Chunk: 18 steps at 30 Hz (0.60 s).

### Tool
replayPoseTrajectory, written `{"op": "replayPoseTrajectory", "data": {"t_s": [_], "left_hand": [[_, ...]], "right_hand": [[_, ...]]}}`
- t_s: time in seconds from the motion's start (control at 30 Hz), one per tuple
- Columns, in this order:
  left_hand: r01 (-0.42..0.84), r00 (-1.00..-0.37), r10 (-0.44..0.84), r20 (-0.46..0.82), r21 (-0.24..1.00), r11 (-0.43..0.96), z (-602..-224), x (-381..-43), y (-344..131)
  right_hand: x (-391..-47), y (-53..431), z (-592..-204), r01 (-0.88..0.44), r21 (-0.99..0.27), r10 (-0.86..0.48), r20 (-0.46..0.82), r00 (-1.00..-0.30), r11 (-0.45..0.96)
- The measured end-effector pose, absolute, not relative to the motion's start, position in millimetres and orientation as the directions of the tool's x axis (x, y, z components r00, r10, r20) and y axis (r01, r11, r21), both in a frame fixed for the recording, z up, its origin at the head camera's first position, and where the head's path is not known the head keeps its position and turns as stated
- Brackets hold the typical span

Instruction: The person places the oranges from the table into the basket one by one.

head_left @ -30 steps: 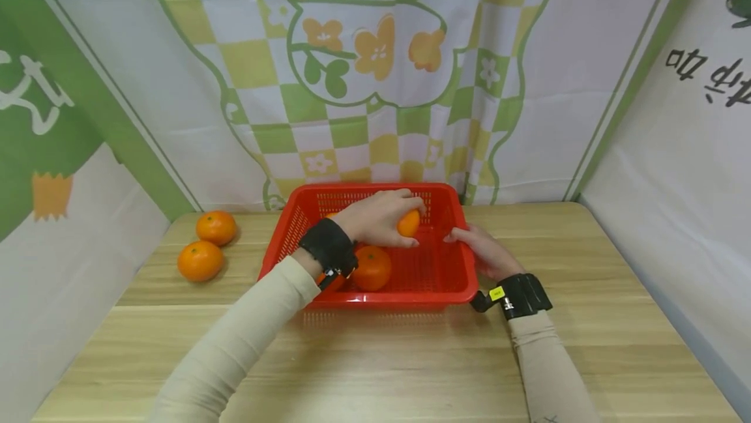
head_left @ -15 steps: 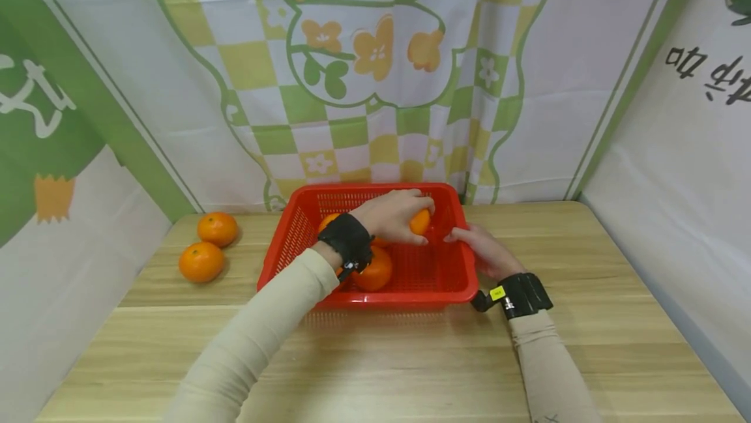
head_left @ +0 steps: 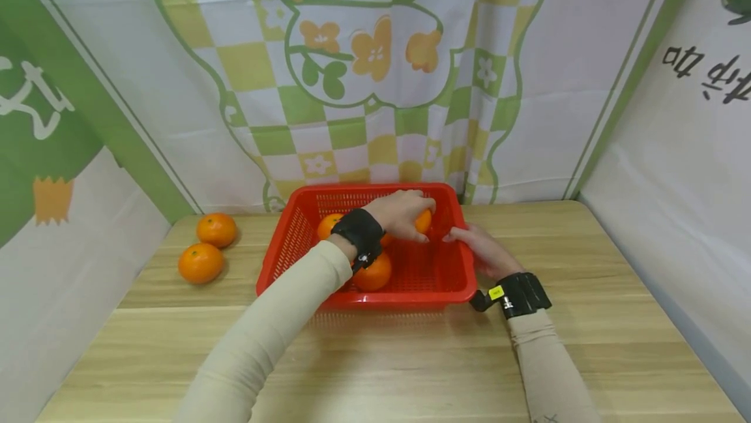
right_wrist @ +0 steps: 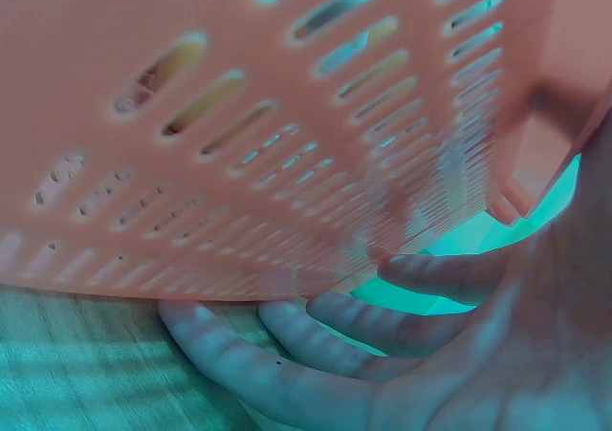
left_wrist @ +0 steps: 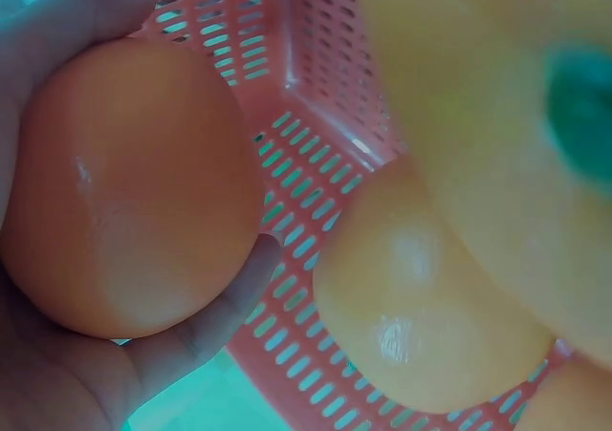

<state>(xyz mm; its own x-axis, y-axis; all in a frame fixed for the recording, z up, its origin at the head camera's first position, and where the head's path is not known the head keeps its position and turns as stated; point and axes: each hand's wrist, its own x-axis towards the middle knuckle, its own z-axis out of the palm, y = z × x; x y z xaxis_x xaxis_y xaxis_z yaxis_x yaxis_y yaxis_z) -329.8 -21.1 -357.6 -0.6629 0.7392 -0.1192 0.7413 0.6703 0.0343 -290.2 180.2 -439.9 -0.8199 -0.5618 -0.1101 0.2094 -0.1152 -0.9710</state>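
The left hand [head_left: 401, 214] is clamped round the held orange [head_left: 423, 221], inside the red basket [head_left: 375, 297]. Round and slightly squat, this fruit has smooth, deep-coloured skin, with a thin pale glint on it in the left wrist view. Just nearer the person than the left hand lies the front orange [head_left: 373, 274], bright and glossy; to that hand's left, the rear orange [head_left: 327, 225] is partly hidden by the wristband [head_left: 359, 234]. The right hand [head_left: 482, 251] grips the basket's side, thumb over the rim and fingers curved against the outside. Beside those fingers, the plastic wall is pierced by rows of narrow slots. Well to the left hand's left, two shiny table oranges [head_left: 201, 262] sit close together on the pale wooden table [head_left: 375, 364].
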Motion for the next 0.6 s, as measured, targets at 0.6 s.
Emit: {"op": "replayPoseTrajectory", "data": {"t_s": [0.6], "left_hand": [[0.74,-0.66,0.73,-0.176,0.016,0.672,-362,-343,1]], "right_hand": [[-290,181,-439,0.199,-0.973,-0.545,-0.103,-0.832,-0.119]]}}
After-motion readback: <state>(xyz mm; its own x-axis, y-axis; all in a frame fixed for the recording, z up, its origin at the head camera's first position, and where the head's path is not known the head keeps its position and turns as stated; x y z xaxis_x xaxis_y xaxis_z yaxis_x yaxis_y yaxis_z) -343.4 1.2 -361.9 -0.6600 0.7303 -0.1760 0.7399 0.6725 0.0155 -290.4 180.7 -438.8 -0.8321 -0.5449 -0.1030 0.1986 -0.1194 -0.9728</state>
